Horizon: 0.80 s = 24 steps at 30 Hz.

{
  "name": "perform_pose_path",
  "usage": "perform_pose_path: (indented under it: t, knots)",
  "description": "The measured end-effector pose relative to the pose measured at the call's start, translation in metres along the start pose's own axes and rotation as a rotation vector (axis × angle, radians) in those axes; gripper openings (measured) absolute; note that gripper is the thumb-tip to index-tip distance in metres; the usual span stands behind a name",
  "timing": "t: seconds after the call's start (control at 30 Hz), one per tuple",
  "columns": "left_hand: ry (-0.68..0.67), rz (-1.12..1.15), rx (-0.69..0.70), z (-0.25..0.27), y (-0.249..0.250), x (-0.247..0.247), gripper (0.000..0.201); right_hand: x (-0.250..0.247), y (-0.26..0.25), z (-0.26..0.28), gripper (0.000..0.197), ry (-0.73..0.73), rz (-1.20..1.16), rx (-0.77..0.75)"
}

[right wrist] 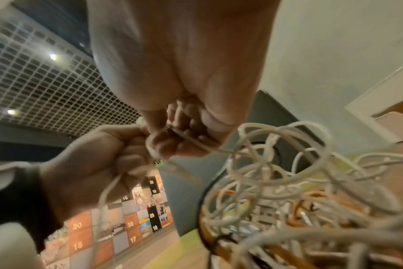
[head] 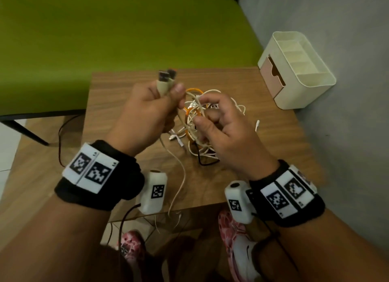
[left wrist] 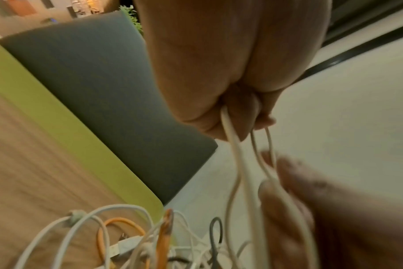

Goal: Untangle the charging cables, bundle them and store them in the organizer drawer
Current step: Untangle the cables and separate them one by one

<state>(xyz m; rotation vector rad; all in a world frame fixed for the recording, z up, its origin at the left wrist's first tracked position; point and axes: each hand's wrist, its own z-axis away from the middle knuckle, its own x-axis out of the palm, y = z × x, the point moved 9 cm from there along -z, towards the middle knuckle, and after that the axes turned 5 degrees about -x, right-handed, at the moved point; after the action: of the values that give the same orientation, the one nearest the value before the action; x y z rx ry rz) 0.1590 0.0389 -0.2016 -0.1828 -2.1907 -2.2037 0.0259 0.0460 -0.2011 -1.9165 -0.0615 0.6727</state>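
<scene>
A person's left hand (head: 145, 111), raised above the small wood-grain worktop (head: 263, 147), is closed around two beige cable plugs with dark metal tips (head: 166, 79) that stick out of the fist toward 12 o'clock. From the bottom of that fist a thin cream cable (head: 179, 176) trails toward 6 o'clock and hangs over the worktop's near edge; the left wrist view shows cream strands (left wrist: 232, 156) running out from under the curled fingers. At 3 o'clock of the left hand, close beside it, the right hand (head: 223, 130) has its fingers curled into the tangle, its thumb and forefinger pinching white strands — the right wrist view shows a loop of white cable (right wrist: 154, 145) caught at its fingertips. The tangled heap of white, orange and black charging cables (head: 202, 121) sits mid-worktop, partly lifted under both hands, with an orange loop (head: 194, 91) at the heap's 12 o'clock edge and a black strand (head: 202, 161) at 6 o'clock. At about 2 o'clock of the heap, well apart on the worktop's far corner against the grey wall (head: 336, 50), stands the cream plastic desk organizer (head: 299, 85) with open top compartments — its pink drawer (head: 271, 77) faces the heap. A green upholstered bench (head: 105, 45) runs beyond the worktop at 11 o'clock.
</scene>
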Motion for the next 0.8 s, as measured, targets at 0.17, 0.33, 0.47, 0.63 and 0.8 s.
perform_pose_path:
  t: [0.17,0.33,0.47,0.63,0.8]
  knots:
    - [0.1,0.19,0.03,0.003,0.011,-0.038,0.031,-0.024,0.028,-0.004,0.012,0.0,0.149,0.035]
    - [0.239,-0.705,-0.178,0.006,-0.007,-0.047,0.026,-0.045,0.021,-0.005,0.011,0.113,0.256,-0.035]
    - [0.365,-1.012,-0.03,0.01,0.01,-0.038,0.026,-0.032,0.013,-0.011,0.014,0.009,0.416,-0.191]
    - [0.12,-0.99,0.176,0.011,0.004,0.018,0.025,-0.013,0.005,-0.013,0.014,-0.043,0.45,-0.306]
    - [-0.009,-0.905,0.131,0.001,-0.006,0.025,0.026,-0.022,-0.005,-0.011,0.015,0.023,0.368,-0.293]
